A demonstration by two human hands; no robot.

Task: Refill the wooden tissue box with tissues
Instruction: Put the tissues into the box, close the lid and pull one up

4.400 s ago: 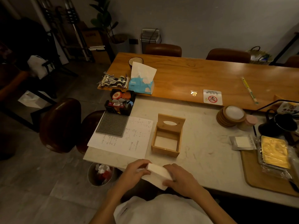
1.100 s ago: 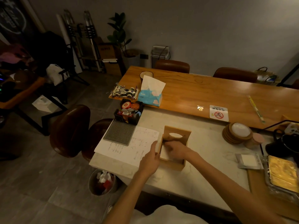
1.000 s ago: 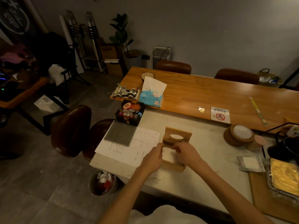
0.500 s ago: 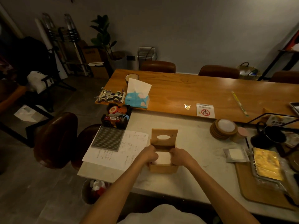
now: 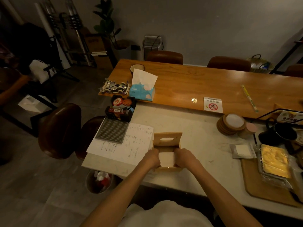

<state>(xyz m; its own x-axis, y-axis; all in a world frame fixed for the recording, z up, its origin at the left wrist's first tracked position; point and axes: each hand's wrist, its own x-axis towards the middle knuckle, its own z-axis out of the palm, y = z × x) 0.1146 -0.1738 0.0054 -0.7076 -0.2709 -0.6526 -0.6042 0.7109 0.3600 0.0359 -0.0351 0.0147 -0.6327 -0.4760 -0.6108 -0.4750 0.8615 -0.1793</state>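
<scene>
Right of a handwritten sheet [image 5: 124, 145], the left hand [image 5: 151, 158] curls over one edge of the soft white tissue stack [image 5: 167, 158] inside the square wooden tissue box [image 5: 168, 136]. The right hand [image 5: 184, 158] grips the opposite edge. The box sits near the front of a pale, speckled surface [image 5: 200, 145] in a dim room.
</scene>
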